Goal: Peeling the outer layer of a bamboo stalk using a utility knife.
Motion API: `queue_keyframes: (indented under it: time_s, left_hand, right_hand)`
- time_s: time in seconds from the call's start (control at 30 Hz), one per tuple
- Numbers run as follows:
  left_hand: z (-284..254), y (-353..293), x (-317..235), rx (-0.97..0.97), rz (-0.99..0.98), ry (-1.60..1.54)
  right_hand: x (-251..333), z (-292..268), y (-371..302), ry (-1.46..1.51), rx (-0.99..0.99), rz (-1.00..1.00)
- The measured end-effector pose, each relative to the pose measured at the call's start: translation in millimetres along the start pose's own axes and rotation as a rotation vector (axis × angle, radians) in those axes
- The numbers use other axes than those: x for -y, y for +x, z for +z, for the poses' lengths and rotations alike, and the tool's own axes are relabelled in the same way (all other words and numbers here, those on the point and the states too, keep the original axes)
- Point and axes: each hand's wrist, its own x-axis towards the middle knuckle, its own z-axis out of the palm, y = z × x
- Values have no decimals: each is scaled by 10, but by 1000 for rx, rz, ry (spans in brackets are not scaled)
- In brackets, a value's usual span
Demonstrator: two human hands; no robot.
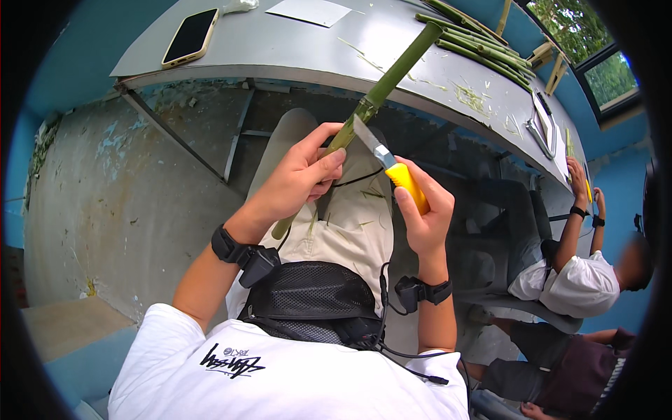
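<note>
My left hand (308,171) is wrapped round a green bamboo stalk (399,73) that runs slantwise from my lap up over the table edge. In my right hand (428,203) is a yellow utility knife (407,183), its blade bare and pointing up and left. The blade's tip is close beside the stalk just below a node, where the green skin looks scraped; whether it touches I cannot tell. Thin green shavings (374,194) lie on my light trousers under the hands.
A grey table (245,45) spans the far side, bearing a phone (190,38), white paper (308,11), a stack of bamboo stalks (483,47), scattered shavings (472,99) and a hacksaw-like frame (540,136). At right sit a co-worker in white (584,280) and another person in dark clothes (577,374).
</note>
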Motion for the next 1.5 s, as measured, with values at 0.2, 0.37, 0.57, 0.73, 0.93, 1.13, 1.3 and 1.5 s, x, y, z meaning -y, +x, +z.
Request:
queue_keyframes:
  time_s: [0.2, 0.37, 0.57, 0.73, 0.93, 1.13, 1.3, 1.5]
  left_hand:
    - [18, -16, -11, 3, 6, 100]
    - [104, -9, 24, -59, 79, 144]
    - [96, 3, 86, -122, 188, 261]
    - [87, -2, 115, -191, 171, 354]
    - [97, -9, 120, -314, 169, 531]
    - [81, -36, 102, -408, 216, 735]
    - [58, -4, 159, -437, 226, 797]
    - [65, -8, 199, -374, 249, 659]
  right_hand:
    - [82, 66, 9, -188, 38, -128]
    - [172, 56, 38, -289, 49, -164]
    - [225, 59, 40, -345, 42, -181]
    - [212, 73, 35, -386, 32, -212]
    - [211, 94, 29, -423, -3, -229]
    - [235, 88, -3, -505, -6, -247]
    - [198, 162, -42, -494, -53, -249]
    - [187, 166, -13, -443, -54, -207]
